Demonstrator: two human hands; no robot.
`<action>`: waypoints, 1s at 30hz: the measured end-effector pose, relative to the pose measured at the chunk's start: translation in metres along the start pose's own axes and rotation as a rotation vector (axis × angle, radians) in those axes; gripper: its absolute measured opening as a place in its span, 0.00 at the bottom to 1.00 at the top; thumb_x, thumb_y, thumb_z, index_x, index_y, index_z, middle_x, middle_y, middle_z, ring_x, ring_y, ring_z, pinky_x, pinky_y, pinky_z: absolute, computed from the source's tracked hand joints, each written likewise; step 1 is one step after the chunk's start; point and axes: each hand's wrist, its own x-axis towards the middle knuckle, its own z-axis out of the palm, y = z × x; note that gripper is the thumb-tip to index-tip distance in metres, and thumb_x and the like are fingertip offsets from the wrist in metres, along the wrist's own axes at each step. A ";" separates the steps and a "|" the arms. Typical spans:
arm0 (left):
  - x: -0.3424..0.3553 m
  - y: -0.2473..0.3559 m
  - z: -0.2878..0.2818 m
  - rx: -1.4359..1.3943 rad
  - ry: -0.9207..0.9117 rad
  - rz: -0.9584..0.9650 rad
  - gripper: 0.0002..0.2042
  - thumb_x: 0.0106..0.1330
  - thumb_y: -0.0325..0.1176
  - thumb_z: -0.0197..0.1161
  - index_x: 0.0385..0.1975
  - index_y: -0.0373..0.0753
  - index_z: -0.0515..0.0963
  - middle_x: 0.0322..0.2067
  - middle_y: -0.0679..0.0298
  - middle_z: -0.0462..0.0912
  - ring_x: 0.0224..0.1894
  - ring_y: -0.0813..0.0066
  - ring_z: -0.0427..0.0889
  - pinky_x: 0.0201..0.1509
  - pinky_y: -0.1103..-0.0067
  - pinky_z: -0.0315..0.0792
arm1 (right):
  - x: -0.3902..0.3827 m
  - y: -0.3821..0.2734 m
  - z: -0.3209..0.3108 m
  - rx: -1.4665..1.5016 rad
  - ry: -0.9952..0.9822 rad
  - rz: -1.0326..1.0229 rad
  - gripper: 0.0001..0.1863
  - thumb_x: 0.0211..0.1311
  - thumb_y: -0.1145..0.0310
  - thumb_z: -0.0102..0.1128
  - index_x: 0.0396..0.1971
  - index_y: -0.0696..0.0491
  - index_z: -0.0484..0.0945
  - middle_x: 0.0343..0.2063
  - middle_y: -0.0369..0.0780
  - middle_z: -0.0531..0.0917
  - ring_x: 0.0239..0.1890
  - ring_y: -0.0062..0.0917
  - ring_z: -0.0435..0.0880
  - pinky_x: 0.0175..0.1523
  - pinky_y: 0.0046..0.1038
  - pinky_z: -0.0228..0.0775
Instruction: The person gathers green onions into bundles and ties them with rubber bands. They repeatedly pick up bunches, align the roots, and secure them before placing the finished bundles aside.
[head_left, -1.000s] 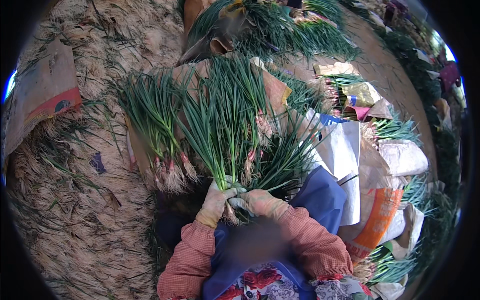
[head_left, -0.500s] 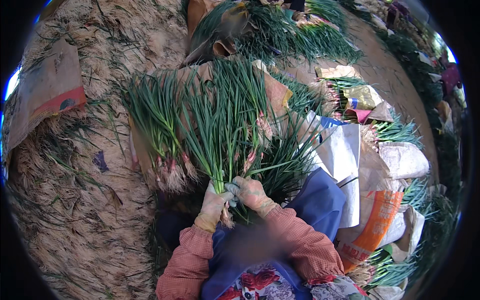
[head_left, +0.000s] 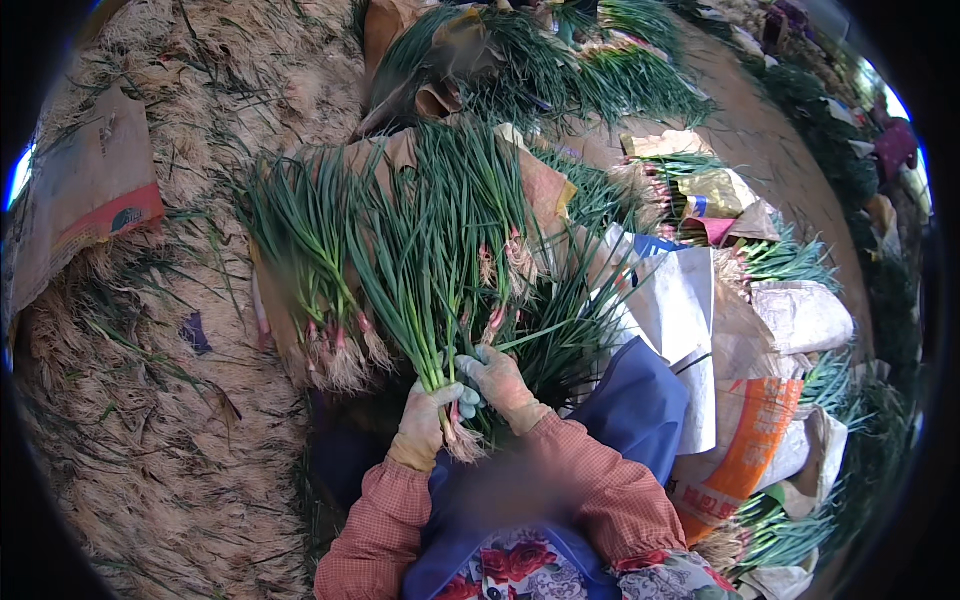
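My left hand (head_left: pixel 425 415), in a pale soiled glove, is closed round a bunch of spring onions (head_left: pixel 410 290) just above the bulbs. The long green leaves fan away from me; pinkish bulbs and whitish roots (head_left: pixel 464 440) hang below the grip, toward me. My right hand (head_left: pixel 500 385), gloved too, is beside the bulbs with bent fingers against the bunch; whether a stalk is between its fingertips is hidden. More spring onions (head_left: pixel 335 345) lie just beyond my left hand, roots toward me. Another loose pile (head_left: pixel 560 330) lies beyond my right hand.
Dry root trimmings (head_left: pixel 170 430) cover the ground at left, with a brown paper sack (head_left: pixel 90 200) on them. White sacks (head_left: pixel 675 310) and wrapped spring onion bundles (head_left: pixel 790 260) line the right. A large green heap (head_left: pixel 520 65) stands at the far side. My blue-clad knee (head_left: pixel 635 390) is at right.
My left hand and its bunch have tilted a little, bringing the bulbs and roots more into sight. My right hand has drawn slightly away from the left, its fingers less tightly bunched.
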 end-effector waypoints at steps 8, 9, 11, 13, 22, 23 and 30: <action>0.005 0.057 0.029 -0.114 -0.033 0.298 0.28 0.57 0.23 0.55 0.61 0.33 0.62 0.45 0.51 0.81 0.38 0.65 0.83 0.34 0.79 0.76 | 0.014 0.045 -0.098 -0.555 -0.889 -0.008 0.20 0.64 0.56 0.56 0.45 0.57 0.76 0.26 0.40 0.84 0.21 0.26 0.82 0.29 0.28 0.73; 0.007 0.064 0.014 -0.196 -0.096 0.238 0.28 0.55 0.21 0.57 0.59 0.35 0.64 0.49 0.52 0.78 0.39 0.67 0.83 0.30 0.82 0.74 | 0.018 -0.018 -0.081 -0.356 -0.624 0.217 0.20 0.63 0.55 0.58 0.41 0.59 0.76 0.22 0.39 0.82 0.18 0.23 0.80 0.24 0.24 0.70; 0.022 0.056 0.005 -0.276 -0.230 0.126 0.30 0.56 0.20 0.56 0.62 0.35 0.61 0.43 0.53 0.81 0.32 0.71 0.81 0.25 0.84 0.71 | 0.033 -0.052 -0.070 -0.142 -0.158 0.419 0.20 0.62 0.55 0.59 0.38 0.59 0.75 0.18 0.37 0.80 0.14 0.20 0.76 0.18 0.20 0.67; 0.033 0.040 0.029 -0.238 -0.325 0.056 0.31 0.58 0.21 0.56 0.65 0.34 0.58 0.37 0.54 0.83 0.26 0.74 0.77 0.22 0.84 0.66 | 0.072 0.009 -0.069 0.057 -0.114 0.429 0.20 0.62 0.55 0.60 0.41 0.58 0.73 0.19 0.36 0.80 0.13 0.18 0.74 0.16 0.20 0.65; 0.091 -0.001 0.016 0.239 0.134 0.114 0.15 0.52 0.14 0.62 0.38 0.36 0.72 0.26 0.63 0.77 0.27 0.71 0.79 0.25 0.77 0.75 | 0.029 -0.021 -0.048 -0.660 -0.460 0.207 0.25 0.60 0.53 0.60 0.48 0.58 0.74 0.25 0.43 0.81 0.24 0.25 0.80 0.30 0.28 0.73; 0.096 -0.012 0.014 0.230 0.139 0.124 0.16 0.51 0.14 0.62 0.40 0.36 0.72 0.24 0.63 0.76 0.25 0.71 0.79 0.22 0.77 0.74 | 0.029 -0.020 -0.059 -0.541 -0.583 0.300 0.26 0.60 0.52 0.60 0.49 0.57 0.74 0.25 0.42 0.81 0.23 0.24 0.80 0.29 0.26 0.73; 0.097 -0.055 0.011 0.363 0.181 0.265 0.21 0.46 0.17 0.64 0.42 0.38 0.68 0.32 0.64 0.73 0.26 0.75 0.75 0.26 0.78 0.71 | 0.072 -0.017 -0.050 -0.973 -0.098 0.042 0.32 0.59 0.48 0.57 0.47 0.64 0.73 0.26 0.50 0.82 0.28 0.35 0.84 0.38 0.33 0.74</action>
